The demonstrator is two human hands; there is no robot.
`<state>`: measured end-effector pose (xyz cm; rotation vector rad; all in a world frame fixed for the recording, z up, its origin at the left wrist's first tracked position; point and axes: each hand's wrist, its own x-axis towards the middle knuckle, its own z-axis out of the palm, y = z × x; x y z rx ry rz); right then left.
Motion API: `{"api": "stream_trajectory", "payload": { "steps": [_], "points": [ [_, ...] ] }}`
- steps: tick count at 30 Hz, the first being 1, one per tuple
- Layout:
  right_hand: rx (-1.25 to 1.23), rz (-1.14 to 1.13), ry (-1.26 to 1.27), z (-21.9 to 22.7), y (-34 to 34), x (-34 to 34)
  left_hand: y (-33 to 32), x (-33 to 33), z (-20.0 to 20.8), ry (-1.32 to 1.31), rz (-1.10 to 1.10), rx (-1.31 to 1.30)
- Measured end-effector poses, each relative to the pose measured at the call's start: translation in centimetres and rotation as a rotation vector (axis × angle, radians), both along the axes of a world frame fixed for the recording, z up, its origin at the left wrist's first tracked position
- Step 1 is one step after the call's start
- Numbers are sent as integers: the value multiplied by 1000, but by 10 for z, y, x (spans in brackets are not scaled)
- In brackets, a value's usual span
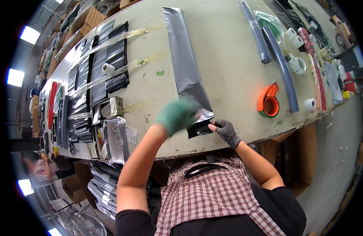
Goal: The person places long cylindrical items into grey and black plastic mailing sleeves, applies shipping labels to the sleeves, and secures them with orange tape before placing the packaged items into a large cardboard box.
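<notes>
A long, narrow sheet of grey plastic [185,59] lies lengthwise on the table, with a black end [200,130] at the near edge. My right hand [227,133], in a dark grey glove with bare fingertips, pinches the right side of that black end between thumb and fingers. Over the left side of the sheet, just above its near end, is my left hand [176,117] in a green glove. Motion smears its fingers, so whether they hold anything does not show. The glove hides part of the sheet.
Stacks of black and grey plastic [91,78] bound with clear tape cover the table's left. An orange tape dispenser [268,103] stands to the right, near blue-grey rolls [281,67] and white tape rolls [310,104]. A carton [303,157] is below the right edge. Another person [46,167] is far left.
</notes>
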<state>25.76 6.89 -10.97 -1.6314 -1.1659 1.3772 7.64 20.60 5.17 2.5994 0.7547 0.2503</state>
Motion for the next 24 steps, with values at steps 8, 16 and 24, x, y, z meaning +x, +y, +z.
{"api": "stream_trajectory", "payload": {
  "steps": [8, 16, 24],
  "points": [
    [-61, -142, 104, 5, -11, -17, 96, 44, -125, 357, -94, 429],
    [-209, 174, 565, 66, -7, -66, 41, -24, -136, 311, -24, 429],
    [-31, 98, 401, 130, 6, -42, -25, -77, -116, -578, 398, -35]
  ]
}}
